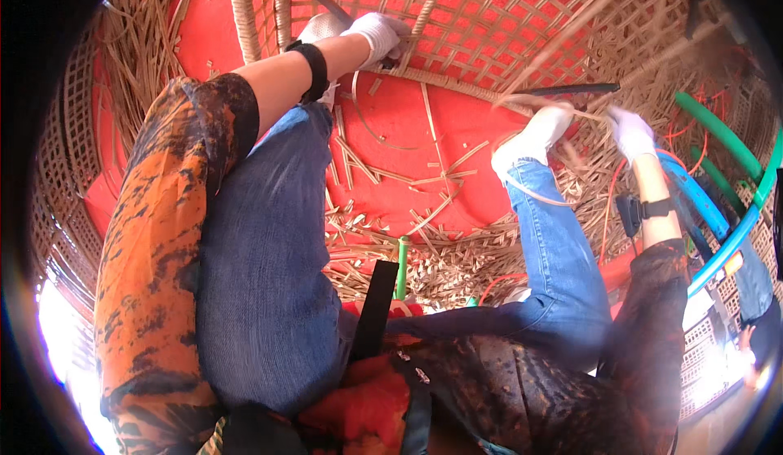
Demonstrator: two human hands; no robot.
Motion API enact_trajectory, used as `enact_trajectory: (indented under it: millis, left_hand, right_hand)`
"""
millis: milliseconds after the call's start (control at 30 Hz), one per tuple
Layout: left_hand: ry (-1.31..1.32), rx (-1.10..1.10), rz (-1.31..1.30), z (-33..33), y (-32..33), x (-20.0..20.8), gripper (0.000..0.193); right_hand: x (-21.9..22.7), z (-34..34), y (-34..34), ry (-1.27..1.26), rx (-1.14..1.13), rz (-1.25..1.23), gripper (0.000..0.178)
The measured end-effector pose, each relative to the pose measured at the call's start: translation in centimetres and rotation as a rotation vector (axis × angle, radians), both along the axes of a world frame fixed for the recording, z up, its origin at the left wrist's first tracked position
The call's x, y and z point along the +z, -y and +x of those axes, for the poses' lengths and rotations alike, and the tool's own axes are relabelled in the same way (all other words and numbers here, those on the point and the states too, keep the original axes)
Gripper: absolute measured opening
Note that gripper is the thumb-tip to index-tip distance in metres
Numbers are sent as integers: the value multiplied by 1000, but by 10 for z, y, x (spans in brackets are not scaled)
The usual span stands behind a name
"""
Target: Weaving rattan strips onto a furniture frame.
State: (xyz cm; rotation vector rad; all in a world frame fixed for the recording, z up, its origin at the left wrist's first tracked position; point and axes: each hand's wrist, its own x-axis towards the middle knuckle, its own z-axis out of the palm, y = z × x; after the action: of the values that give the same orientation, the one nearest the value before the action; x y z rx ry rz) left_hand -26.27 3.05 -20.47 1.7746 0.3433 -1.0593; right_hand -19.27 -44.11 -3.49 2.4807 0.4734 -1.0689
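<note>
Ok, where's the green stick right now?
In the head view, the green stick stands low at centre, between the knees, among cane scraps on the red floor.

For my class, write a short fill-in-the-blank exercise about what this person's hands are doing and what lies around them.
1. Both hands, left hand and right hand, wear ____ gloves.
2. The left hand grips the rim of a woven cane lattice panel, which stands on a ____ floor mat.
3. The right hand holds thin ____ strips near the white-socked foot.
4. The person's legs are in ____ denim jeans.

Missing words: white; red; cane; blue
</note>
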Motion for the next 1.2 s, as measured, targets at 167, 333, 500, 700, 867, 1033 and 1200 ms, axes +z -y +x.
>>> enact_trajectory:
  millis: [167,333,500,700,867,1033,1200]
  left_hand:
    - [-145,79,46,0,3,13,34]
    - [-74,-67,128,5,17,0,30]
    - [-134,73,113,4,14,0,27]
    - [-372,41,249,20,22,22,18]
    - [-325,23,252,14,15,10,19]
    - [-20,-359,288,12,7,3,12]
    - [392,-615,316,-7,3,48,31]
  right_hand:
    - [34,-13,-94,38,34,203,31]
    - [-47,-32,-208,-98,-84,762,35]
    - [-109,-32,-289,-620,-950,1073,30]
    - [-129,-18,-286,-771,-722,869,29]
    - [-107,-31,-294,-211,-165,736,46]
    - [-80,-69,-303,-3,-172,543,33]
    - [-35,-136,-298,-304,-24,721,30]
